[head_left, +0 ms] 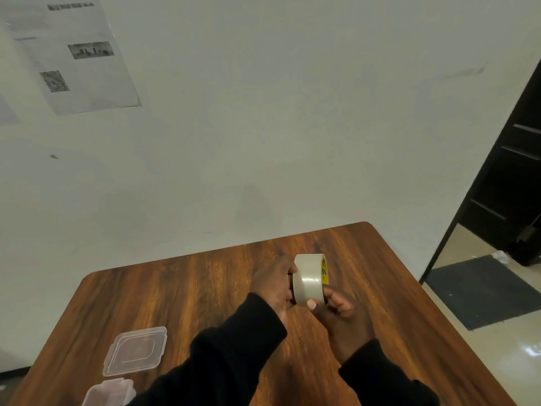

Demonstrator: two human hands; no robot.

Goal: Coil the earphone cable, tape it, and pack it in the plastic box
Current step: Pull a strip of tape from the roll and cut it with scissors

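Observation:
A wide roll of clear tape [308,278] with a yellow inner core is held upright above the wooden table [175,294]. My left hand [273,284] grips its left side. My right hand [341,315] holds it from below, thumb pressed on the tape's outer face. A clear plastic lid [135,350] lies flat at the table's front left. The clear plastic box [108,392] sits just in front of the lid, partly cut off by the frame's bottom edge. No earphone cable is visible.
A pale wall rises right behind the table, with printed sheets [73,51] stuck on it at the upper left. To the right the table ends above a tiled floor with a dark mat [483,291] and a dark doorway [509,171].

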